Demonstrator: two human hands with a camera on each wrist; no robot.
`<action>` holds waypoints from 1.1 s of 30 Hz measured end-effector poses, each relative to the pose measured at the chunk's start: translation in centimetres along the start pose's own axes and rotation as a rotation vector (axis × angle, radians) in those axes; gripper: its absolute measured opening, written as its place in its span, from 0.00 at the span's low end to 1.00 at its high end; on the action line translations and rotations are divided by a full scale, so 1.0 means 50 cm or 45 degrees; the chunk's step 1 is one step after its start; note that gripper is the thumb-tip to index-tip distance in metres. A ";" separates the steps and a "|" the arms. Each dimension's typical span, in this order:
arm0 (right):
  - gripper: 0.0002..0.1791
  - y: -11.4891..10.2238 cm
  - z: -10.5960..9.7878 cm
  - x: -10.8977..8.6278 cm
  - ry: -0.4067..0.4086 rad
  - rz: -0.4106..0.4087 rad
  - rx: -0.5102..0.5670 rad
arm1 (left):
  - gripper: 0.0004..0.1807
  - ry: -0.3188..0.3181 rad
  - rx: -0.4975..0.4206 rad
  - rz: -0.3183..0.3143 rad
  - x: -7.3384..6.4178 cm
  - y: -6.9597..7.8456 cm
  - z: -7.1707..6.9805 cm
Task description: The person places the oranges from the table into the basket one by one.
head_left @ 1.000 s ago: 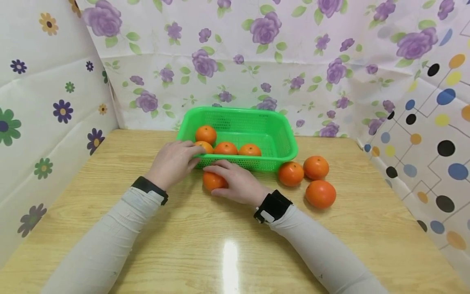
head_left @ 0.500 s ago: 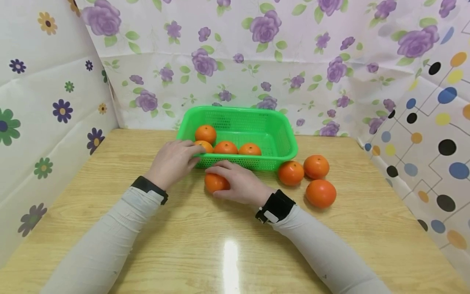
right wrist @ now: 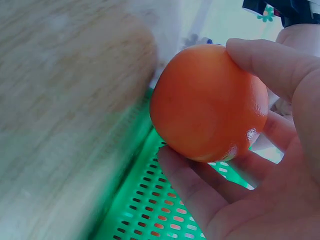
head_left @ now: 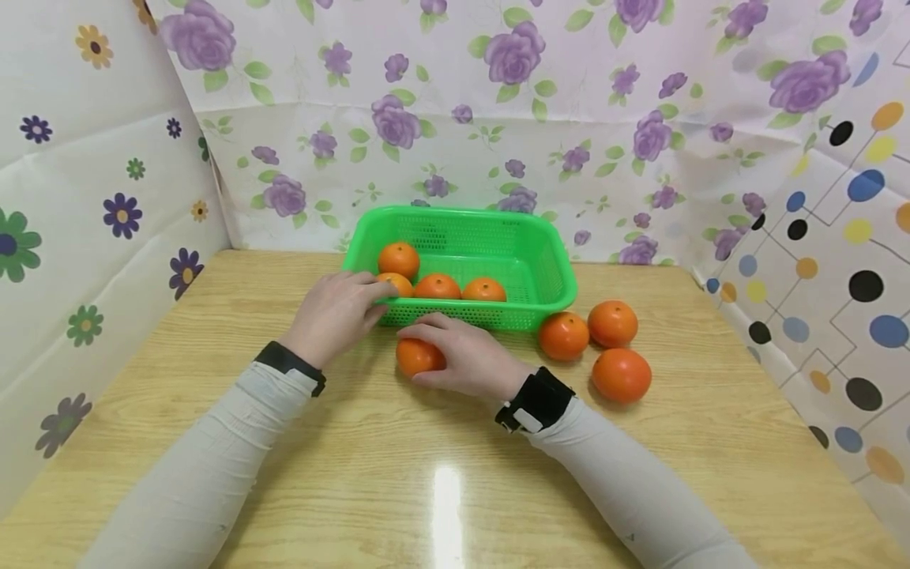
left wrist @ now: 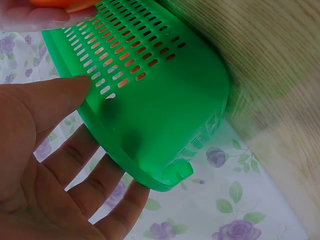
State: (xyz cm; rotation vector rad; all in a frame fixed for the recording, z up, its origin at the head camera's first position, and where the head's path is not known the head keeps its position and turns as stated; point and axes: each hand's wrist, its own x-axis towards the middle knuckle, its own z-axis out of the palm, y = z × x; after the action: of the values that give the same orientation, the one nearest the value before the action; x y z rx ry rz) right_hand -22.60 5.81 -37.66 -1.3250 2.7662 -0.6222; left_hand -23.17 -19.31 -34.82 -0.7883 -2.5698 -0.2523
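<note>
While R hand [head_left: 468,357] grips a mandarin [head_left: 419,359] & L hand [head_left: 332,312] pinches a plastic basket [head_left: 522,317] by its rim, slack hold might drop the mandarin. Poss. basket tip-over w/ L tug.

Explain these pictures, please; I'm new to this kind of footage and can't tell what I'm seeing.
No machine here, just someone's bare left hand and right hand. The wide picture comes from a camera worn on the head, looking forward and down; the two close-ups come from cameras on the wrists. On the table stands a green basket with four fruits showing inside; three more fruits lie near its right corner. The left hand holds the basket's rim, while the right holds one fruit in front of it.
</note>
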 end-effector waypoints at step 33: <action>0.33 -0.030 -0.131 -0.054 0.070 -0.061 0.065 | 0.15 0.007 -0.030 0.004 0.001 0.001 0.000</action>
State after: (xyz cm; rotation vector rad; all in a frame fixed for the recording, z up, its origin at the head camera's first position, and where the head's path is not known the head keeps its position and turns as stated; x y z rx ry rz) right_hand -20.91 9.24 -31.53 -1.3885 2.7484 -0.7374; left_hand -23.18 -19.23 -34.78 -0.7991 -2.5645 -0.2839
